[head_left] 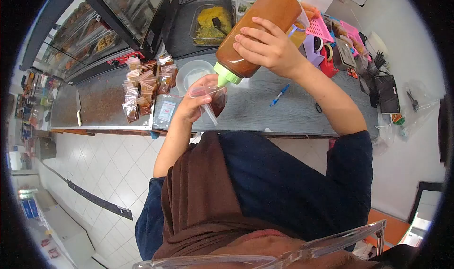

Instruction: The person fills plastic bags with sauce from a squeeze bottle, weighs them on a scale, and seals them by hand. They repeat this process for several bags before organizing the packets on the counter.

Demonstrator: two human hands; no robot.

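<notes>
Right hand [267,47] clasped sauce bottle [276,13], tipped, apparently so sauce reached nozzle [225,76]; left hand [191,103] pinched plastic bag [218,101] beneath.

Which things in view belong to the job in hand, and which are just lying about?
Job in hand:
large orange-brown sauce bottle, green-nozzled, in the right hand
small clear plastic bag in the left hand
probably the small brown-filled plastic bags

Apparently just lying about:
blue pen
white-handled kitchen knife
rectangular glass dish of yellow food
</notes>
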